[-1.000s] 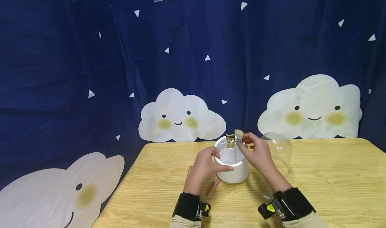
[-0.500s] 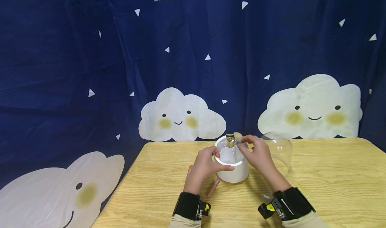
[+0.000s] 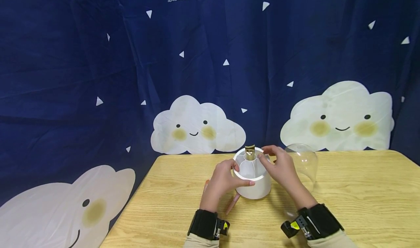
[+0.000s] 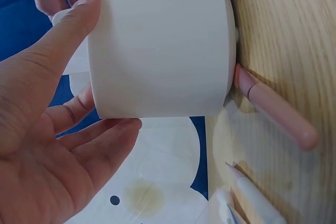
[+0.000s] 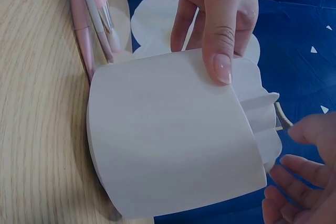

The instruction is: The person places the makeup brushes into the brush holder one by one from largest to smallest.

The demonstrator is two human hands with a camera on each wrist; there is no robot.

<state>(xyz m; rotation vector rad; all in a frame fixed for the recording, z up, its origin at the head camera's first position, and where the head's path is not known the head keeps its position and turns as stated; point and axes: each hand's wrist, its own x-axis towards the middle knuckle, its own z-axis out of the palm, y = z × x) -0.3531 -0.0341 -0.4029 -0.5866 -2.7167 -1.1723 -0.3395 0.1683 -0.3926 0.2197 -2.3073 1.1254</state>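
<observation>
A white round organizer with inner dividers stands on the table. My left hand grips its near left rim, thumb outside the wall, also seen in the left wrist view. From the centre compartment rises a gold metal piece with a curved top. My right hand is at the far right rim; in the right wrist view its thumb and fingers are spread apart with nothing visible between them. A small beige tip, like a makeup brush head, peeks over the rim beside those fingers.
A clear dome cover stands behind the right forearm. A pink-handled stick lies against the organizer's base on the wooden table. Several slim brushes lie to the left. A dark blue cloud-print curtain hangs behind.
The makeup brush in my right hand has gone down into the organizer, its head dropping out of sight in the head view. The right fingers have loosened. The left hand stays put.
</observation>
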